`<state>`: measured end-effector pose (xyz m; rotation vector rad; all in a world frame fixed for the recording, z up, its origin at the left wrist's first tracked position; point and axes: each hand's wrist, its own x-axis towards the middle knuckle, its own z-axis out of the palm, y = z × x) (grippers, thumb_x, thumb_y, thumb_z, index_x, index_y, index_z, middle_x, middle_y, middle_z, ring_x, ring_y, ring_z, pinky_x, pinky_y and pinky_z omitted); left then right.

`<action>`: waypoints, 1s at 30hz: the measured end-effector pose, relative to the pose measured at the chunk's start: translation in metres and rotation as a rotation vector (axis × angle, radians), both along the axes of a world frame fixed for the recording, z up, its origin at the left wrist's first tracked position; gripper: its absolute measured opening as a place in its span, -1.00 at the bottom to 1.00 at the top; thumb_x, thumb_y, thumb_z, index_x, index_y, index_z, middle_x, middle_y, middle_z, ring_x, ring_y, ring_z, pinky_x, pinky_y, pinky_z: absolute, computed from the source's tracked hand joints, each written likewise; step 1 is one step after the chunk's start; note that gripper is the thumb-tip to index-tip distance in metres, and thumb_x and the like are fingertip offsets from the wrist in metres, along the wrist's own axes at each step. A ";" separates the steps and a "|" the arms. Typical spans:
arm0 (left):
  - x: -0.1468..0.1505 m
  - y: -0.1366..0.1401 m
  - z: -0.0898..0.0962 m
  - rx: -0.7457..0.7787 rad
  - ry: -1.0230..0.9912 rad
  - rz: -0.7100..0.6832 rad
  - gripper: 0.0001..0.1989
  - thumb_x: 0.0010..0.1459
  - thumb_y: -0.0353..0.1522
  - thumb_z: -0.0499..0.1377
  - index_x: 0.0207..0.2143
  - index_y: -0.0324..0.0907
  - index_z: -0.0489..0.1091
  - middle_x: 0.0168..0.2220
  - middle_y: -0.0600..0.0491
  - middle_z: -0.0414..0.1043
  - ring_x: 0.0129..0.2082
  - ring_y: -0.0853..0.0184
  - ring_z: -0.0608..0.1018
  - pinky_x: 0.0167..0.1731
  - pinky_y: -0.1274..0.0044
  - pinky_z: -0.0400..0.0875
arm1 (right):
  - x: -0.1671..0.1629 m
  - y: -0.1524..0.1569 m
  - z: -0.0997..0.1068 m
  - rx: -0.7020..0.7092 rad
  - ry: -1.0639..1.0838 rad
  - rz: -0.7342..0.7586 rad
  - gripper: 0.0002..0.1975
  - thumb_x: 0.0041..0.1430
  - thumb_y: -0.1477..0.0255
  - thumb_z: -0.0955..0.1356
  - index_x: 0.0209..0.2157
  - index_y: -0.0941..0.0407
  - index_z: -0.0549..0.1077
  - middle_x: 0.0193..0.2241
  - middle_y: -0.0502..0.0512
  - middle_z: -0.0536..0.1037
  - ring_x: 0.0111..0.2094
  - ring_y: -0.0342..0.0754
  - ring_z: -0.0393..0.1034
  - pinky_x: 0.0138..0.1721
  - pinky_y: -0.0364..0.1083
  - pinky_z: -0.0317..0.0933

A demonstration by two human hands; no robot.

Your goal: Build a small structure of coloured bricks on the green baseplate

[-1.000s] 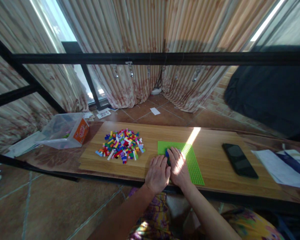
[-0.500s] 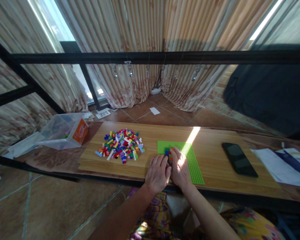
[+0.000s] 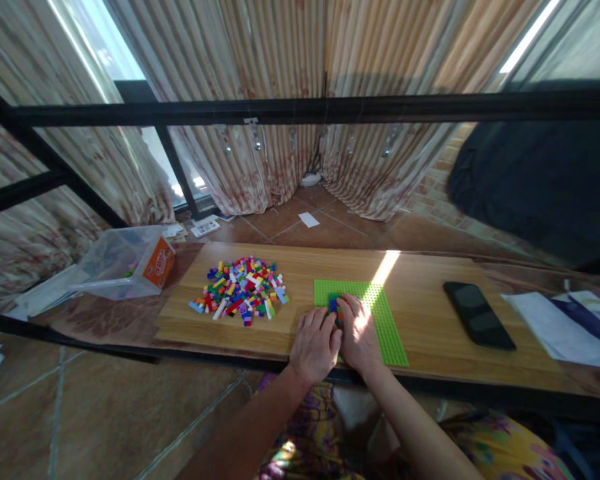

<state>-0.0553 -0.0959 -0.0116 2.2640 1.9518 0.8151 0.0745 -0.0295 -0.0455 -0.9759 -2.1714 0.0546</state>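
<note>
A green studded baseplate (image 3: 390, 333) lies on the wooden board in front of me, a sunlight streak crossing it. On its near left part is a small cluster of toy bricks (image 3: 333, 305); blue, green and red show between my fingers. My left hand (image 3: 314, 343) is closed, its curled fingertips at the cluster's left and near side. My right hand (image 3: 361, 337) is closed too, fingers bent over the cluster's right side. The two hands nearly touch at the thumbs. Fingers cover most of the cluster, so the exact brick under each fingertip is hidden.
A heap of loose coloured bricks (image 3: 245, 287) lies to the left on the wooden board (image 3: 300, 263). Farther left stands a clear plastic box (image 3: 113, 280) with an orange label. To the right are a black phone (image 3: 477, 317) and papers (image 3: 550, 327). A black metal bar (image 3: 300, 110) crosses beyond.
Both hands stay at the brick cluster with almost the same grip. The right fingers have shifted very slightly, and the whole view has moved a little.
</note>
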 end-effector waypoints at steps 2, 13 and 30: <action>0.000 0.000 0.000 -0.003 0.001 -0.003 -0.64 0.28 -0.27 -0.05 0.07 -0.18 0.28 0.09 -0.09 0.32 0.09 0.16 0.34 0.10 0.23 0.26 | 0.000 0.000 0.000 0.005 0.004 0.004 -0.48 0.16 0.53 0.21 0.18 0.19 0.14 0.09 0.39 0.25 0.16 0.22 0.09 0.05 0.31 0.16; 0.000 -0.001 0.001 -0.011 0.002 -0.008 -0.62 0.29 -0.26 -0.05 0.09 -0.19 0.26 0.10 -0.11 0.31 0.10 0.15 0.34 0.11 0.23 0.25 | 0.000 0.000 -0.001 0.003 0.006 0.002 -0.50 0.17 0.52 0.21 0.17 0.18 0.16 0.09 0.39 0.27 0.16 0.23 0.10 0.05 0.32 0.16; 0.000 -0.003 0.001 -0.017 0.010 -0.014 -0.59 0.29 -0.24 -0.04 0.12 -0.20 0.23 0.11 -0.11 0.29 0.12 0.16 0.32 0.15 0.24 0.20 | 0.004 -0.002 0.005 -0.181 0.234 -0.051 -0.60 0.14 0.46 0.26 0.05 0.08 0.33 0.03 0.24 0.39 0.09 0.12 0.25 0.07 0.24 0.19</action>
